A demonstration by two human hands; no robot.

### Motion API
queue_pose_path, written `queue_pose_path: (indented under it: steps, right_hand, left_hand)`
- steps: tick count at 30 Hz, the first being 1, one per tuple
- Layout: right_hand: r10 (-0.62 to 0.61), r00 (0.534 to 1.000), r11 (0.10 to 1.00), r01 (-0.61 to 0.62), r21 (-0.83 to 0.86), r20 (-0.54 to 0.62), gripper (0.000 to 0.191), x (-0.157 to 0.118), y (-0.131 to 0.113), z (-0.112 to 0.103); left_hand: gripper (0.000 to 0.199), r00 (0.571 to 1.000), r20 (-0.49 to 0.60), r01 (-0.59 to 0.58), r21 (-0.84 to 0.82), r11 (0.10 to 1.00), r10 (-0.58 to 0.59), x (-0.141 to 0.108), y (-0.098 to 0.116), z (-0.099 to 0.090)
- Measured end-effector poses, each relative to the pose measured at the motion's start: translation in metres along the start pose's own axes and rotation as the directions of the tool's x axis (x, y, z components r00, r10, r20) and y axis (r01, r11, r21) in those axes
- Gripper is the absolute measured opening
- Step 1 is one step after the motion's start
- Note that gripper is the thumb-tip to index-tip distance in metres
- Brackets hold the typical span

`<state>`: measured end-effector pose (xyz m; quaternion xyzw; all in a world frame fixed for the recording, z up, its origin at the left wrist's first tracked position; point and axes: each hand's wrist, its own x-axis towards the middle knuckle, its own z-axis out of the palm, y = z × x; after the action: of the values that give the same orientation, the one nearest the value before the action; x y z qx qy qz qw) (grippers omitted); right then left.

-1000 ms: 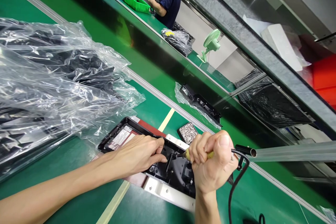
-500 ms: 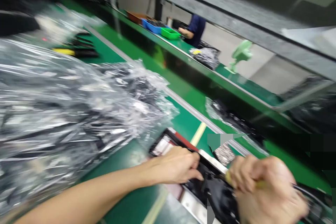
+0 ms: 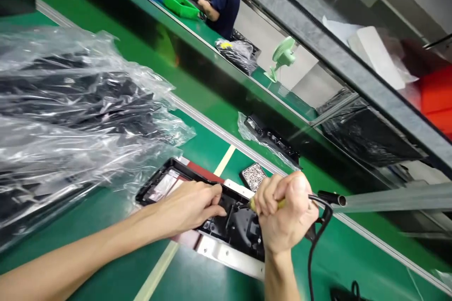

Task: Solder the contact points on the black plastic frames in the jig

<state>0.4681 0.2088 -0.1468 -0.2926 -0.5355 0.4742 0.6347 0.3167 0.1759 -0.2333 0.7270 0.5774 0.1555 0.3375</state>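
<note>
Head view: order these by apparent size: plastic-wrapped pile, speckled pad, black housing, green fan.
1. Plastic-wrapped pile
2. Black housing
3. Green fan and speckled pad: too alike to rank, pad maybe partly hidden.

The plastic housing (image 3: 243,225) lies in the fixture (image 3: 231,256); bagged parts (image 3: 88,99) lie at its ten o'clock, the small tray (image 3: 245,181) at two.

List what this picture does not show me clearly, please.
Head view:
- Tool tip: too small to judge contact
- Handle: mostly inside the right hand
- Part of the black case: under the left hand
- Number of bagged pieces: glare, creased plastic
- Head of the other person: behind the metal beam
</note>
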Motion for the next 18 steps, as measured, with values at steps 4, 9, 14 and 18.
queue_pose_path:
  steps: [4, 9, 14, 18]
  right_hand:
    - [0.013, 1.0, 1.0, -0.013, 0.013, 0.008, 0.046, -0.003, 0.0006, -0.0038]
    - [0.024, 1.0, 1.0, -0.024, 0.011, -0.01, 0.047, -0.0025, -0.0012, -0.0029]
    - [0.03, 0.999, 1.0, -0.03, 0.008, -0.016, 0.046, -0.0007, -0.0015, -0.0016]
    - [0.048, 0.998, 0.999, -0.048, 0.014, -0.027, 0.046, -0.0021, -0.0024, -0.0014]
  left_hand:
    - [0.035, 1.0, 0.01, 0.008, -0.005, 1.0, -0.008, -0.0005, -0.0005, 0.0022]
    - [0.034, 1.0, 0.001, 0.01, -0.021, 1.0, -0.01, -0.001, -0.0006, 0.0037]
    - [0.031, 1.0, -0.006, 0.009, -0.018, 1.0, -0.01, -0.0003, 0.0002, 0.0028]
    - [0.031, 1.0, -0.013, -0.001, -0.022, 1.0, 0.001, -0.001, 0.0009, 0.0016]
